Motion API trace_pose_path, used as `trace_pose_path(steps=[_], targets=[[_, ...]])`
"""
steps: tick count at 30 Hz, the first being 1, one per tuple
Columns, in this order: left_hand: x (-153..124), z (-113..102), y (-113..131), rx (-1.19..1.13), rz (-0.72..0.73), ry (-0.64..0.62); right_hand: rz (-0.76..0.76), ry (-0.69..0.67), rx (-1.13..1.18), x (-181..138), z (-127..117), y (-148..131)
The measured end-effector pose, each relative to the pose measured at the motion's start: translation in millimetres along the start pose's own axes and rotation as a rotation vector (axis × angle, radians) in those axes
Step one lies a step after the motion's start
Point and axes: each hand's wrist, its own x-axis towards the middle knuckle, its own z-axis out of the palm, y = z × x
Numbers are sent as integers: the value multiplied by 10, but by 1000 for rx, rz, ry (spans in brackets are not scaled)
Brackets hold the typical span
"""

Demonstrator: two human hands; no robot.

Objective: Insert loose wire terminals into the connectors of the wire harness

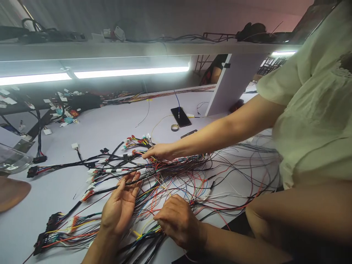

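A large wire harness (181, 167) of many coloured wires spreads over the white table, with black-sleeved branches and connectors at its left. My left hand (121, 205) is palm up beneath those branches, its thumb and fingertips curled about a black-sleeved cable (106, 190). Lower in the view, my right hand (178, 220) is closed, thumb and forefinger pinched where a thin wire runs in. Its other fingers are folded. Below it lies a bundle of black cables (150, 242) with a yellow tie (137, 234). A co-worker's hand (161, 151) reaches in from the right and touches the harness's upper part.
Black multi-pin connectors (41, 240) lie at the lower left. Behind the harness are a phone (181, 117), a tape roll (174, 127) and a dark flat tool (189, 134). A co-worker's body (316, 121) fills the right side. A lit shelf (165, 49) spans the back.
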Motion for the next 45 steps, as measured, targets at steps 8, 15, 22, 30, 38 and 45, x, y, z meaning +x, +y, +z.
trace_pose_path(steps=[8,15,22,30,38,45], targets=[[-2,-14,-6,-2,-6,-26,28,-29,31,1,-6,-11],[12,-52,-27,6,6,-63,10,-13,19,18,-4,-21],[-25,-1,-5,33,5,-65,17,-35,12,-1,1,-1],[-25,-7,-14,-6,4,-84,21,-14,28,12,-11,-16],[-54,12,-18,-5,-19,-77,36,-38,33,0,-17,-7],[-109,185,38,-1,-46,-121,-9,-8,2,14,10,-19]])
